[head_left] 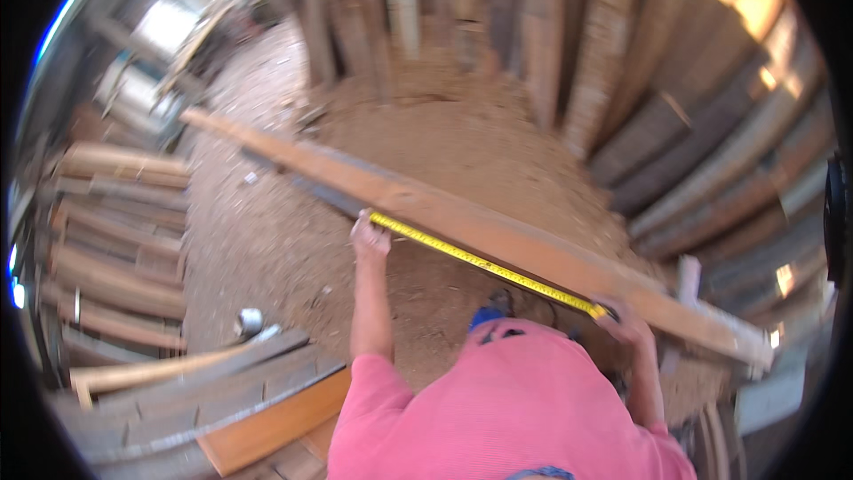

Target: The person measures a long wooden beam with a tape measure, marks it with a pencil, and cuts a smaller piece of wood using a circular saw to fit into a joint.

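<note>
A yellow tape measure (484, 264) is stretched out along the near edge of a long reddish-brown timber beam (426, 204). My left hand (370, 236) pinches the tape's far-left end beside the beam. Over on the right, my right hand (625, 324) is closed around the tape's case, which my fingers mostly cover. The beam runs slantwise from the upper left to the lower right, in front of my body. A darker strip (329, 197) shows under its near side.
Boards lean upright along the back and right (613, 44). Stacked planks (120, 249) lie at the left. An orange-brown board (275, 422) rests on grey planks at the lower left. A small whitish can-like object (251, 318) sits near them. The ground (275, 258) is brown dirt.
</note>
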A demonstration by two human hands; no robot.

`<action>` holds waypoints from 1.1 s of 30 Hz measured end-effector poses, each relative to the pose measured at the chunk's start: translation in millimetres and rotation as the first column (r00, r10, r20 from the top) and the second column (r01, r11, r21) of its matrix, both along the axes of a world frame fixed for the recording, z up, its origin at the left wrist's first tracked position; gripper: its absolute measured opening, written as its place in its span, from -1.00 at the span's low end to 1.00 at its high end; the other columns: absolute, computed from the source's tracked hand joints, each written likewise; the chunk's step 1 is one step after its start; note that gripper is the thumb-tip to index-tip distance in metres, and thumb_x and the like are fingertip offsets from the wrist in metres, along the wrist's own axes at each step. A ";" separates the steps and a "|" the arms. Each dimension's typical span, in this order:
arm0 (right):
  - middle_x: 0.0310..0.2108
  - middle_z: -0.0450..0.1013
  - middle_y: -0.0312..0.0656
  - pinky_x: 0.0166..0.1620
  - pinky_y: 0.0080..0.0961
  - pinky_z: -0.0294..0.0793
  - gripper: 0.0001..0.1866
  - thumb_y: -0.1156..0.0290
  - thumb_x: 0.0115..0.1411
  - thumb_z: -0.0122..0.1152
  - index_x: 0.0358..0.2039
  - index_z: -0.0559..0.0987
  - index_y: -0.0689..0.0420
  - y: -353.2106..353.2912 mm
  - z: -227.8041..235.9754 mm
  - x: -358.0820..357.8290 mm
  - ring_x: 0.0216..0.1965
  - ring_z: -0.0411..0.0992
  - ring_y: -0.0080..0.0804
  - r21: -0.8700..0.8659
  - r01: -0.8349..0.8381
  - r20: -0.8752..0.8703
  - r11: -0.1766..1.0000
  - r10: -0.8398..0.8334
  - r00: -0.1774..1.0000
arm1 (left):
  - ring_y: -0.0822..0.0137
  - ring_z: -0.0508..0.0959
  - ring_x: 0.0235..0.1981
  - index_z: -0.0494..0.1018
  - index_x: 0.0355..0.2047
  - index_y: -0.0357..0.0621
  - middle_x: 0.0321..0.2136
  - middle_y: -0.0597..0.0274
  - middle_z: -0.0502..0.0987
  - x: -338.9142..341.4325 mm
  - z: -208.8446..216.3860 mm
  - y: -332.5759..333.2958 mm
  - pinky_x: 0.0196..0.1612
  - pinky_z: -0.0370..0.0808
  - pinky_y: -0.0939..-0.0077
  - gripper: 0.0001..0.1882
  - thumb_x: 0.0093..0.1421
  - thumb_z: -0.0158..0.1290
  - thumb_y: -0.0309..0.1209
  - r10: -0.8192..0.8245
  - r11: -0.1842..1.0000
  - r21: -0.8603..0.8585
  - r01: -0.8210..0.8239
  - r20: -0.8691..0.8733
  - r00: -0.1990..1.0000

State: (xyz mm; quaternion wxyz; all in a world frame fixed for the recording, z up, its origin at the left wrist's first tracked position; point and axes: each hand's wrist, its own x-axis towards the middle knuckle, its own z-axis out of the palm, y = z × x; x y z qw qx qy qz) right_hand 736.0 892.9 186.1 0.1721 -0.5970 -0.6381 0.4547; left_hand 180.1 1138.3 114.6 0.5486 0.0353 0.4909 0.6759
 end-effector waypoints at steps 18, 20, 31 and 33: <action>-0.31 0.57 0.00 -0.08 -0.38 0.50 -0.63 0.23 0.19 0.20 -0.15 0.62 0.28 67.9 -13.8 -95.0 -0.22 0.56 -0.19 0.246 0.066 0.028 0.967 -0.075 0.997 | 0.39 0.43 -0.73 0.43 -0.46 -0.19 -0.70 0.24 0.46 60.7 2.9 11.5 -0.63 0.40 0.44 -0.72 0.40 -0.01 -0.33 -0.482 0.875 -0.188 0.447 -0.437 0.759; -0.29 0.58 0.01 -0.08 -0.35 0.50 -0.65 0.27 0.18 0.18 -0.16 0.62 0.28 58.2 -22.9 -64.4 -0.21 0.56 -0.16 0.183 0.032 0.040 0.983 -0.040 0.998 | 0.37 0.38 -0.76 0.38 -0.53 -0.18 -0.75 0.21 0.42 -6.1 -0.3 35.4 -0.68 0.29 0.44 -0.67 0.40 -0.04 -0.34 -0.378 0.925 -0.210 0.316 -0.562 0.736; -0.30 0.55 0.11 -0.09 -0.16 0.48 -0.72 0.35 0.10 0.13 -0.22 0.64 0.21 84.7 -29.8 -92.6 -0.22 0.51 0.09 0.228 0.078 0.217 0.970 -0.129 0.967 | -0.21 0.46 0.08 0.44 0.05 -0.42 -0.02 -0.32 0.49 -11.8 -15.2 51.0 0.16 0.37 -0.06 -0.46 0.20 0.16 -0.22 -0.411 0.911 -0.413 -0.002 -0.907 -0.091; -0.30 0.55 0.12 -0.08 -0.12 0.47 -0.72 0.33 0.11 0.12 -0.24 0.64 0.19 95.4 -29.2 -105.4 -0.20 0.50 0.11 0.215 0.060 0.233 0.975 -0.111 0.966 | -0.22 0.34 0.21 0.37 0.13 -0.41 0.14 -0.34 0.37 13.1 0.9 31.2 0.24 0.29 -0.05 -0.42 0.22 0.12 -0.22 -0.391 0.904 -0.422 0.067 -0.880 -0.268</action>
